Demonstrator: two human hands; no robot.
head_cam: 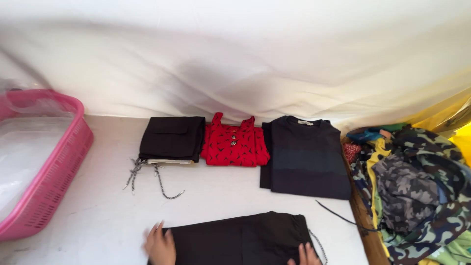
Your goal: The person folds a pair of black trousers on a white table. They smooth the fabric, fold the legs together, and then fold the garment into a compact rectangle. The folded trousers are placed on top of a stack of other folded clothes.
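Black fabric garment, prob. shorts or trousers w/ a gathered waistband and a speckled drawcord at its right end, lies flat on the pale grey table at the near edge, directly in front of the person; its long axis runs left-right, parallel to that edge; left hand rests on the garment's left end, fingers spread and flat, pressing rather than pinching; right hand sits at the lower right corner near the waistband, only partly in frame, fingers laid on the cloth, grip can't be told for sure; so each hand has one end, left hand more fully in view, and the bulk of the cloth lies between them and slightly beyond, away from the body. Further back, well apart from the hands, a row of folded items against the white draped sheet: folded black shorts w/ speckled cords, red patterned buttoned top just beside it, then a dark navy folded t-shirt touching the red one's right side. Pink slotted plastic laundry basket stands at far left w/ clear plastic inside; heap of unfolded camouflage and green-yellow clothes at right, nearer the right hand.
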